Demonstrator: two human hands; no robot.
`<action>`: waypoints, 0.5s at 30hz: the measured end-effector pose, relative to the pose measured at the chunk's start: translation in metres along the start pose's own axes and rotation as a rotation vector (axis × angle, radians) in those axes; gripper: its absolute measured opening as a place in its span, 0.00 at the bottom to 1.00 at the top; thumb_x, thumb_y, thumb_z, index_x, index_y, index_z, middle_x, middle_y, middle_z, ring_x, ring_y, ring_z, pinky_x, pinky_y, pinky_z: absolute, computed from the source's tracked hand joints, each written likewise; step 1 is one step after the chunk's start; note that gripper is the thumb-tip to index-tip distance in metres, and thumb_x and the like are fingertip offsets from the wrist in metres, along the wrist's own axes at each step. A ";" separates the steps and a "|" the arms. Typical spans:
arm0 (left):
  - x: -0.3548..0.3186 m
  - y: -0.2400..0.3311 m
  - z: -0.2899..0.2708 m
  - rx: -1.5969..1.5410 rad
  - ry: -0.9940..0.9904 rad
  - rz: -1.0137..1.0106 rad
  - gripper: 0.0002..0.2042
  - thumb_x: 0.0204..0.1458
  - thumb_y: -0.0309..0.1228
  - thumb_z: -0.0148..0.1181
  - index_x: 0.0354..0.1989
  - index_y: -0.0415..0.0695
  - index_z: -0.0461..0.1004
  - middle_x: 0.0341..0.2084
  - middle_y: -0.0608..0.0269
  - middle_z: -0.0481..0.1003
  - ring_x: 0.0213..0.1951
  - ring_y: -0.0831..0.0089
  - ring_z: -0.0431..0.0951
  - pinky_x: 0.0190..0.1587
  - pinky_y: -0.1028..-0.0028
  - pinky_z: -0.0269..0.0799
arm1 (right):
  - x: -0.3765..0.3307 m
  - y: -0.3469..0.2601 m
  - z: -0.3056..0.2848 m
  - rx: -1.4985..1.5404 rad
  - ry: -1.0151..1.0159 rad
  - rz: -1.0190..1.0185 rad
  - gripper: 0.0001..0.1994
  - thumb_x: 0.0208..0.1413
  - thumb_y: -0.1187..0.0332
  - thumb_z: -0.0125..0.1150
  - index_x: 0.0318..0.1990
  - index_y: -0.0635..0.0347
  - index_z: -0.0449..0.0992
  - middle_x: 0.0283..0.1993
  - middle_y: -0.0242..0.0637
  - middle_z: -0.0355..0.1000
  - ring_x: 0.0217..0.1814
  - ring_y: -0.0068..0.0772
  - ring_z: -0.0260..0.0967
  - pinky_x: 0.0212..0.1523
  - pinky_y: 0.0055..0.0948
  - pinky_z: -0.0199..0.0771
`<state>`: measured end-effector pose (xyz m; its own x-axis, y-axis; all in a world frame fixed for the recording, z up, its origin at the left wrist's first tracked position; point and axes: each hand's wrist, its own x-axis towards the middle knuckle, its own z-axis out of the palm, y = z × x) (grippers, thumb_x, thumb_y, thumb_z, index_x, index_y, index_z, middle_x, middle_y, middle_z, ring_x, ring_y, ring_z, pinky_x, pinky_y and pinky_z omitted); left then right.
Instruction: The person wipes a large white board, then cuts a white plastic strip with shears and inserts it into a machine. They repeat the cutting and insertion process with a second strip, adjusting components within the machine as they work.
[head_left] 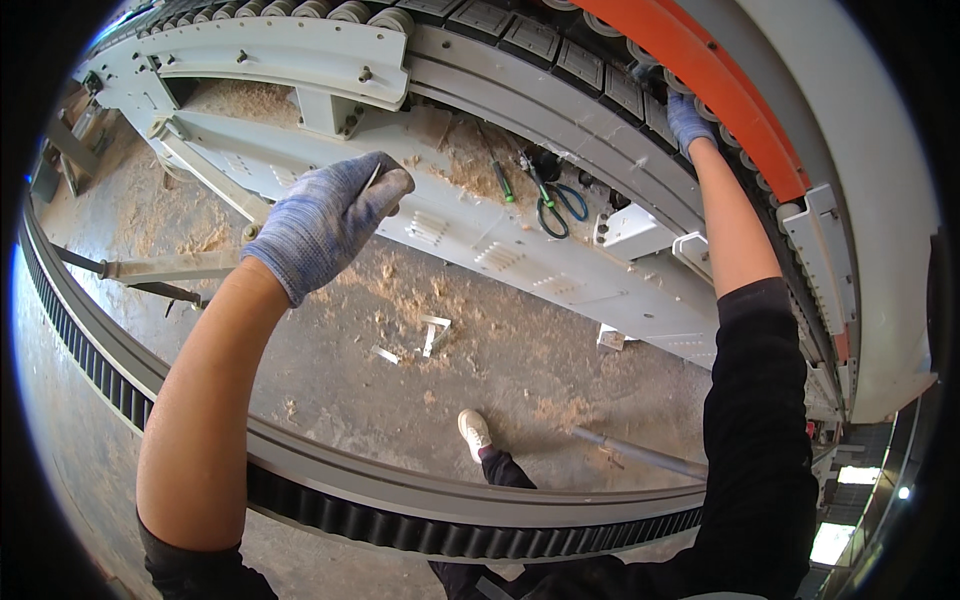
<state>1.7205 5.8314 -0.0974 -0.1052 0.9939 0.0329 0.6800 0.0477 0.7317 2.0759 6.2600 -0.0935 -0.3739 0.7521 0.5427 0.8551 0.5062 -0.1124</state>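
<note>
My left hand, in a blue-grey knitted glove, is closed in front of the machine's pale side. A thin, light-coloured sliver shows between its thumb and fingers, too small to name. My right hand, gloved alike, reaches into the gap between the conveyor's chain of dark pads and the rollers under the orange beam. Its fingertips are hidden there. Scissors with dark blue-green handles lie on the machine's ledge between my hands. Beside them rests a thin tool with a green handle.
Wood shavings cover parts of the ledge and the floor. A curved rail with black ribbing crosses between me and the machine. On the floor lie white offcuts and a grey pipe. A pale bar juts out at left.
</note>
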 end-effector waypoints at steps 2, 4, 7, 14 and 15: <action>0.000 0.000 0.000 -0.015 0.000 0.000 0.21 0.61 0.48 0.43 0.41 0.41 0.72 0.30 0.47 0.77 0.37 0.50 0.77 0.44 0.60 0.70 | 0.005 -0.003 0.002 0.092 -0.069 0.020 0.31 0.63 0.48 0.36 0.68 0.56 0.51 0.73 0.40 0.44 0.75 0.44 0.38 0.71 0.39 0.44; -0.001 0.000 0.000 -0.009 -0.007 0.008 0.21 0.61 0.48 0.43 0.41 0.41 0.72 0.30 0.47 0.77 0.37 0.50 0.77 0.43 0.60 0.71 | 0.012 -0.003 0.006 0.000 -0.012 -0.036 0.30 0.62 0.49 0.39 0.67 0.55 0.53 0.73 0.41 0.46 0.75 0.44 0.39 0.71 0.39 0.44; -0.001 0.000 -0.001 -0.026 -0.017 0.023 0.21 0.61 0.47 0.42 0.42 0.41 0.72 0.30 0.47 0.77 0.36 0.51 0.77 0.43 0.60 0.71 | 0.022 0.001 0.013 -0.042 -0.021 -0.053 0.30 0.61 0.50 0.43 0.66 0.54 0.56 0.72 0.42 0.48 0.74 0.45 0.41 0.71 0.40 0.44; 0.000 0.001 -0.003 -0.023 -0.052 -0.009 0.25 0.64 0.49 0.37 0.44 0.40 0.73 0.30 0.52 0.77 0.38 0.63 0.78 0.46 0.65 0.71 | 0.029 0.017 0.023 -0.121 -0.003 -0.105 0.30 0.59 0.51 0.48 0.66 0.53 0.58 0.72 0.42 0.49 0.74 0.46 0.41 0.71 0.41 0.43; -0.001 0.002 -0.003 -0.015 -0.057 -0.007 0.25 0.64 0.50 0.36 0.44 0.40 0.73 0.30 0.52 0.77 0.38 0.63 0.78 0.46 0.65 0.71 | 0.029 0.019 0.024 -0.146 0.009 -0.124 0.30 0.59 0.51 0.48 0.66 0.53 0.57 0.72 0.42 0.48 0.74 0.46 0.41 0.71 0.41 0.43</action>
<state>1.7195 5.8305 -0.0940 -0.0676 0.9977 -0.0106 0.6684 0.0532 0.7419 2.0727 6.3019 -0.0998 -0.4766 0.6835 0.5528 0.8460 0.5277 0.0769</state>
